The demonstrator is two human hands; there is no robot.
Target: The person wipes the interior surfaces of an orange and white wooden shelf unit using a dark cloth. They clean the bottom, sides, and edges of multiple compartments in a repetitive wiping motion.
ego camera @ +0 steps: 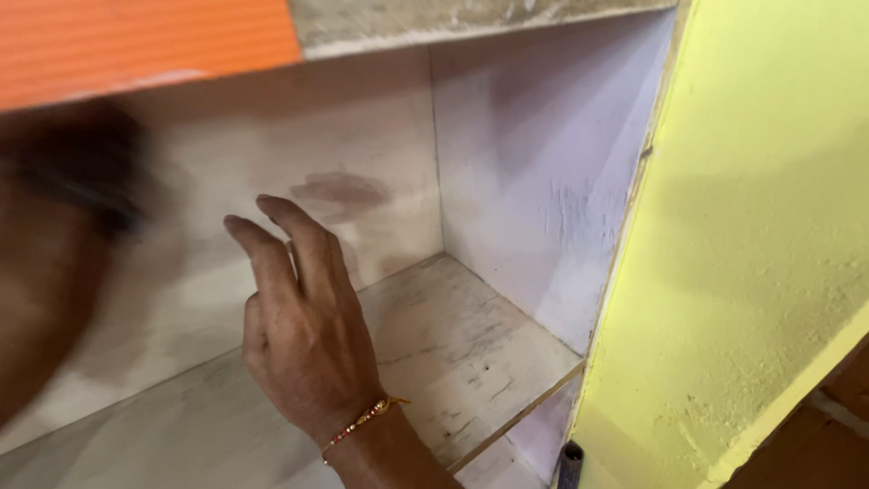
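Two hands — right hand (308,340) fingers apart, left hand (54,272) blurred, unreadable — scuffed shelf (471,353), yellow wall (760,226).

My right hand (303,340) is raised, back toward the camera, fingers (272,254) loosely extended and slightly curled, holding nothing. My left hand (63,226) sits at frame left, heavily blurred; its grip cannot be determined.

Worn, scuffed wooden shelf (471,353), bare.

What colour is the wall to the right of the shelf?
Pale yellow wall, seen best in the head view, beside the shelf.
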